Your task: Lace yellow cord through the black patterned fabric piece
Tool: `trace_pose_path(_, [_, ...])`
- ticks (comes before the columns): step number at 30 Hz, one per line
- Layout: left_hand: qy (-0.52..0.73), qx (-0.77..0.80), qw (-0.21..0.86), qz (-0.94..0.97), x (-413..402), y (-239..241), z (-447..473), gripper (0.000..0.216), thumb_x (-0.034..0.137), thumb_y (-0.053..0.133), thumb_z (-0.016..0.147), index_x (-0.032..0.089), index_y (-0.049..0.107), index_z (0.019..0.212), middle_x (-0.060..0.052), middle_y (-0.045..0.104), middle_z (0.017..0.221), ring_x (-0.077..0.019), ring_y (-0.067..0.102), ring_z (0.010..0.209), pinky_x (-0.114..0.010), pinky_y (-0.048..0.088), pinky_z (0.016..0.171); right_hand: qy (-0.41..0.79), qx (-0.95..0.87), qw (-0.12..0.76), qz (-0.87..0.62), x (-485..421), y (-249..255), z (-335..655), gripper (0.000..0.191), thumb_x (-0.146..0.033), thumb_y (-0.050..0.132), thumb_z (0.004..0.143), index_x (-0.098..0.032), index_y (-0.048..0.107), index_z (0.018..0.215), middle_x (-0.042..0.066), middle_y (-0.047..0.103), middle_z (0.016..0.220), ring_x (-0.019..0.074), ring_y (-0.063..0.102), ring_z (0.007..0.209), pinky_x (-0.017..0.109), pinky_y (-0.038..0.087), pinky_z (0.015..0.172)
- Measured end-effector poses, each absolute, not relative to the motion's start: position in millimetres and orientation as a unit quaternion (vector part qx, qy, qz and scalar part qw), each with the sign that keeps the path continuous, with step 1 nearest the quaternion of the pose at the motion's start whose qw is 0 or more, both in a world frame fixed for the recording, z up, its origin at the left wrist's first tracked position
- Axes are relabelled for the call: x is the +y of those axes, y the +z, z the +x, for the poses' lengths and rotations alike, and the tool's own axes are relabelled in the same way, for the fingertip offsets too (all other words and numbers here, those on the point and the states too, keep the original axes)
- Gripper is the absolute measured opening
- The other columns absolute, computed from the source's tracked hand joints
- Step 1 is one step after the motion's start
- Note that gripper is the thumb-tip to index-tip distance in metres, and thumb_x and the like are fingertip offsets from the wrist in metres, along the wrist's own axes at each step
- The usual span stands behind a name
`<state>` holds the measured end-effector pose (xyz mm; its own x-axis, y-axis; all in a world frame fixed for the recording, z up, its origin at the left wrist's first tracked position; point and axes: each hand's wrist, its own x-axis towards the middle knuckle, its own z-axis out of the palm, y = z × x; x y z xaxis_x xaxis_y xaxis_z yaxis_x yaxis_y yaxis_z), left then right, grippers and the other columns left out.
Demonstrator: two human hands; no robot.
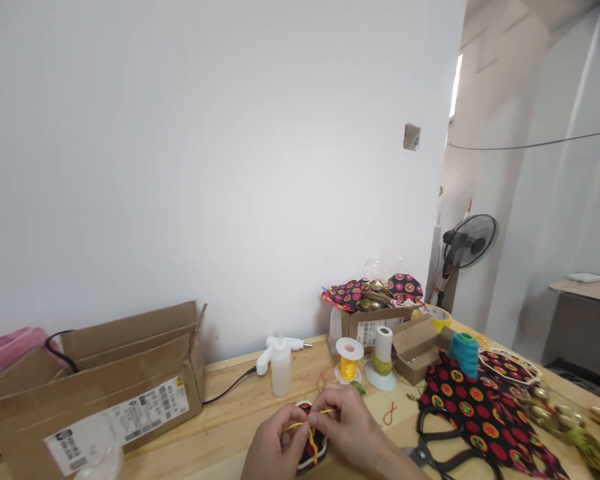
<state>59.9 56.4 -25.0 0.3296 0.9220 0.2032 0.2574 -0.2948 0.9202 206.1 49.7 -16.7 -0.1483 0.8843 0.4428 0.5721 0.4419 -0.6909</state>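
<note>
Near the front edge of the wooden table, my left hand [279, 440] and my right hand [347, 421] meet fingertip to fingertip. Both pinch a thin yellow cord [312, 443], which hangs down between them. Under the fingers lies a small dark patterned fabric piece [306, 461] with a pale edge, partly hidden by my hands. Behind them stand a spool of yellow cord [349, 371] and a white spool with olive cord [381, 365]. A short red cord loop [390, 413] rests to the right of my right hand.
Black-handled scissors [443, 440] and patterned black cloth [473, 403] lie at right, with a teal thread cone [463, 355] and gold beads [563, 415]. A glue gun [285, 345] and squeeze bottle [281, 370] stand behind. A large cardboard box [130, 373] occupies the left.
</note>
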Motion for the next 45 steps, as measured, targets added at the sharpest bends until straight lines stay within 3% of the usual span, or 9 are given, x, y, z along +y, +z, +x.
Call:
trace_pose_path(11, [0.441, 0.406, 0.526, 0.603, 66.0, -34.5, 59.4, 0.023, 0.034, 0.061, 0.062, 0.012, 0.061, 0.063, -0.002, 0.061, 0.058, -0.0142, 0.055, 0.056, -0.021, 0.042, 0.053, 0.179, -0.737, 0.444, -0.476, 50.4, -18.7, 205.3, 0.01, -0.017, 0.055, 0.067, -0.016, 0.063, 0.061, -0.003, 0.05, 0.054, 0.0082, 0.043, 0.053, 0.018, 0.031, 0.05])
trace_pose_path(21, [0.438, 0.371, 0.603, 0.554, 58.5, -24.5, 61.4, 0.024, 0.033, 0.064, 0.06, 0.011, 0.066, 0.069, -0.002, 0.065, 0.055, -0.0112, 0.056, 0.052, -0.018, 0.041, 0.05, 0.31, -0.657, 0.496, -0.475, 58.5, -28.7, 206.9, 0.015, -0.024, 0.057, 0.065, -0.012, 0.064, 0.06, 0.0, 0.052, 0.054, 0.0089, 0.044, 0.051, 0.018, 0.033, 0.046])
trace_pose_path(31, [0.441, 0.398, 0.597, 0.539, 62.9, -27.8, 59.4, 0.032, 0.036, 0.067, 0.053, 0.008, 0.067, 0.068, -0.005, 0.068, 0.058, -0.0161, 0.06, 0.057, -0.023, 0.045, 0.055, 0.307, -0.672, 0.483, -0.471, 53.0, -20.7, 205.4, 0.016, -0.024, 0.055, 0.068, -0.012, 0.064, 0.062, 0.0, 0.053, 0.054, 0.0082, 0.045, 0.05, 0.017, 0.034, 0.045])
trace_pose_path(45, [0.432, 0.385, 0.58, 0.573, 63.0, -28.5, 59.0, 0.031, 0.037, 0.064, 0.058, 0.008, 0.068, 0.07, -0.005, 0.067, 0.059, -0.0161, 0.059, 0.057, -0.024, 0.045, 0.056, 0.306, -0.676, 0.483, -0.465, 54.1, -25.3, 206.5, 0.02, -0.029, 0.055, 0.068, -0.012, 0.065, 0.065, 0.0, 0.052, 0.058, 0.009, 0.046, 0.052, 0.018, 0.035, 0.046])
